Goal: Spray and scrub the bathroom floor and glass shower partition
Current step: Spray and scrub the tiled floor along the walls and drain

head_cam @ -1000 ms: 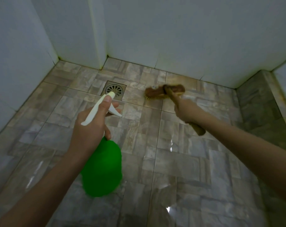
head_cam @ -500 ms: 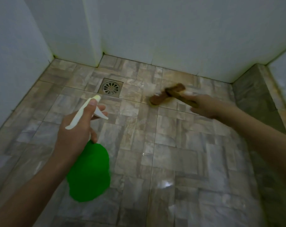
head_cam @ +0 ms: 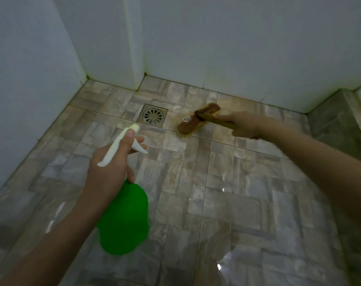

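beside the drain: scrub brush (head_cam: 198, 118) is bristles-down on the floor (head_cam: 247, 203), just right of the drain (head_cam: 153, 116) and near the back wall (head_cam: 237, 48).
right hand: right hand (head_cam: 248, 125) is clamped round the brush handle (head_cam: 221, 121), which runs back from the middle of the brush head; arm stretched well forward.
left hand: left hand (head_cam: 111, 162) is wrapped round the neck of the spray bottle (head_cam: 125, 219), thumb along the top of the white spray head, fingers at the trigger (head_cam: 139, 146). bottle held above the floor, nozzle aimed toward the drain.
brush handling: judged stiff and light, wood-like in colour. best held on the handle as now; a grip nearer the head would likely give more pressure.
bottle handling: green plastic, judged light to moderate. fill level cannot be told. the neck is the sound place to hold it, keeping the trigger within reach.
floor condition: glossy patches on the near tiles suggest a wet, slippery surface; brownish staining around the brush.
glass partition: not identifiable in this view.
count, brushes: one.
count, spray bottles: one.
count, drains: one.
count, hands: two, both occupied.
stage, judged: floor scrub under way at the back; partition not yet attended to.
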`<state>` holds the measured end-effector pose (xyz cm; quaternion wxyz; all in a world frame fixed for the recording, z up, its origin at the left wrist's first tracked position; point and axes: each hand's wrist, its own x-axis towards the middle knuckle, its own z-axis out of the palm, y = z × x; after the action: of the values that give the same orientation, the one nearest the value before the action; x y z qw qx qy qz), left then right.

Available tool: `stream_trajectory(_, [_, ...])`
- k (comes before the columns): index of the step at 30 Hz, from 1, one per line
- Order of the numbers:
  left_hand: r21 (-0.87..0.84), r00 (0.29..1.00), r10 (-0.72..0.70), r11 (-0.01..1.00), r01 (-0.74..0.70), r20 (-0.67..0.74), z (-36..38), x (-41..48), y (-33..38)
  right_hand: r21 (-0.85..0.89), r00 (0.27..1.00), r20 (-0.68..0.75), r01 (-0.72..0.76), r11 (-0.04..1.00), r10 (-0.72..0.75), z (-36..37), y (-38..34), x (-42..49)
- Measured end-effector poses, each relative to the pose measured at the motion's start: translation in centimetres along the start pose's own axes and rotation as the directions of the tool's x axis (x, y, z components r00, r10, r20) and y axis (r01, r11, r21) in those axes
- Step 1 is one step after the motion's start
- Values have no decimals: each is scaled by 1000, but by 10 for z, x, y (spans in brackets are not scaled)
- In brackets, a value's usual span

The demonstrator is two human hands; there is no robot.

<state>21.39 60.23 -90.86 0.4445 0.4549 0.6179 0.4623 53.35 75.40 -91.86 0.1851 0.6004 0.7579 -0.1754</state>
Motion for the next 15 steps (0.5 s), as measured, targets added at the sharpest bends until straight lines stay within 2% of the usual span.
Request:
stream_trajectory(3, [-11,1000,11,1000,-11,-7,-5,0,6,20,983,177,-53,998,49,-7,14,-33])
stream_trajectory(4, [-10,1000,14,1000,-14,-21,-6,0,9,-19,979,189,-69,997,72,-8,8,-34])
stream_trajectory(5, [-11,999,8,1000,-8,-36,-7,1,11,-65,983,167,-66,996,76,-11,-6,-29])
stream_trajectory(7, [-20,998,-20,1000,19,-52,-7,4,14,-97,997,82,17,995,-9,-14,-42,2])
stream_trajectory(9, [-21,998,-29,999,27,-64,-7,5,13,-66,994,10,108,992,-108,-11,-71,41])
stream_trajectory(11, [-19,996,-24,1000,22,-82,-8,4,11,-35,991,-48,126,991,-127,-12,-84,63])
stream_trajectory(15, [-31,995,-33,999,30,-92,-16,2,10,36,992,-45,118,992,-117,17,-89,26])
